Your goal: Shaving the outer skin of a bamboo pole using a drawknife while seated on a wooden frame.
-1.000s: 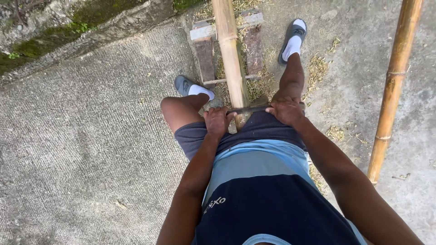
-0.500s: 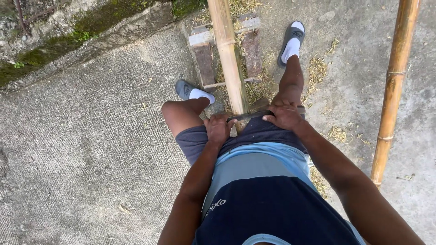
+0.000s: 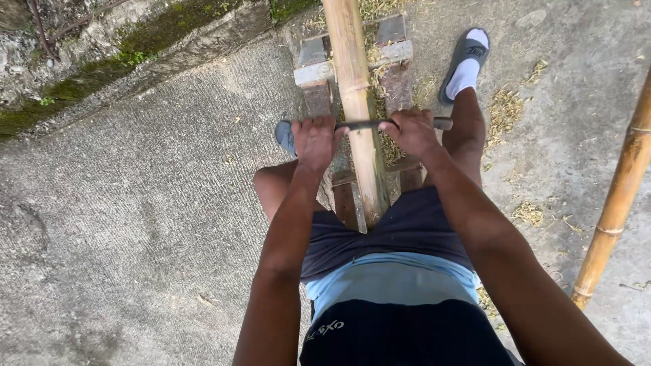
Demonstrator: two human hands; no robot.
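The bamboo pole (image 3: 356, 102) lay lengthwise between my knees, resting on a low wooden stand (image 3: 319, 71) set on the concrete ground (image 3: 135, 224). Across it I held a dark two-handled blade (image 3: 369, 125), its bar lying square over the pole. My left hand (image 3: 314, 140) was wrapped tight around the near-left handle, and my right hand (image 3: 411, 132) was clenched around the other (only the stub of that handle showed past my knuckles). Both grips were closed on the blade, one on each side of the pole. Pale shavings (image 3: 505, 108) lay scattered near my right foot, which wore a white sock and grey sandal (image 3: 466, 61). A second bamboo pole (image 3: 620, 196) leaned at the right edge, well apart.
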